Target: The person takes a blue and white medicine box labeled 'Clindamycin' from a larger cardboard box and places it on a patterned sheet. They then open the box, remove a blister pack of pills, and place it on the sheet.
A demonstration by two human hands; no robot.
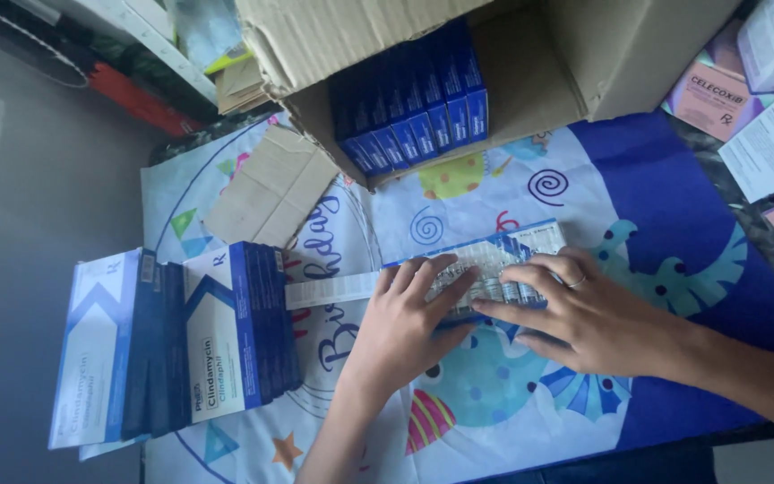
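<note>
Clear tray of small vials (485,278) lies near the middle of the surface (674,206), half out of its blue and white carton (530,240), with a folded paper leaflet (331,289) sticking out to one side. Both hands rest on top of the tray. The left hand (409,318) lies flat, palm down, fingers spread and pressed on the vials. The right hand (584,314) comes from the other side, wrist low, fingers stretched over the vials; one finger wears a ring. A row of blue and white boxes (181,345) stands at one edge of the surface, and an open cardboard box (530,63) with dark blue packs (409,103) sits at the far edge.
</note>
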